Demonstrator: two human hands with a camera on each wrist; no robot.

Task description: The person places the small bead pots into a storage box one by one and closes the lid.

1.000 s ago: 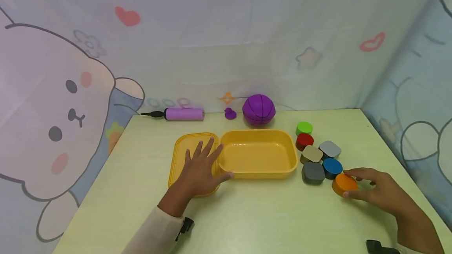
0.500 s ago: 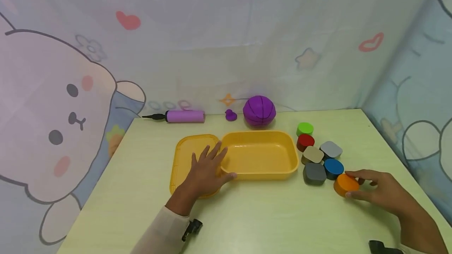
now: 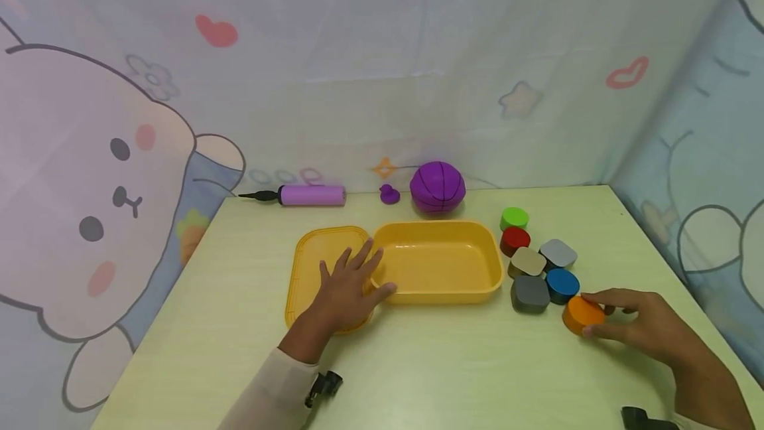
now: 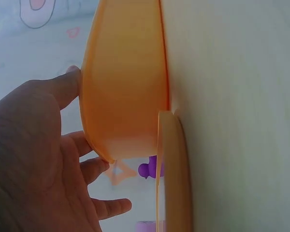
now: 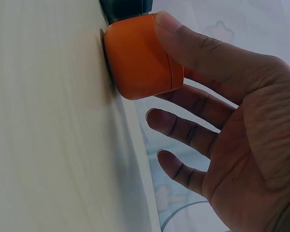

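Observation:
My right hand (image 3: pixel 641 324) pinches a small round orange container (image 3: pixel 583 315) between thumb and fingers. In the right wrist view a seam runs round this container (image 5: pixel 137 58), and it stands at the tabletop. My left hand (image 3: pixel 345 297) spreads its straight fingers over the left end of a shallow yellow box (image 3: pixel 438 297). In the left wrist view, my thumb and fingers touch the rim of the box (image 4: pixel 125 82). Beneath that hand, a flat yellow lid (image 3: pixel 322 251) lies on the table, left of the box.
Beside the orange container sit blue (image 3: pixel 562 284), dark grey (image 3: pixel 530 294), beige (image 3: pixel 528 261), light grey (image 3: pixel 558 253), red (image 3: pixel 515 240) and green (image 3: pixel 514 217) pieces. Along the back are a purple ball (image 3: pixel 438 187), a purple duck (image 3: pixel 390 194) and a lilac hand pump (image 3: pixel 312 195).
My left hand has shifted slightly toward the front and right, along the box's left end. The right hand keeps its grip on the orange container, which stays about where it was.

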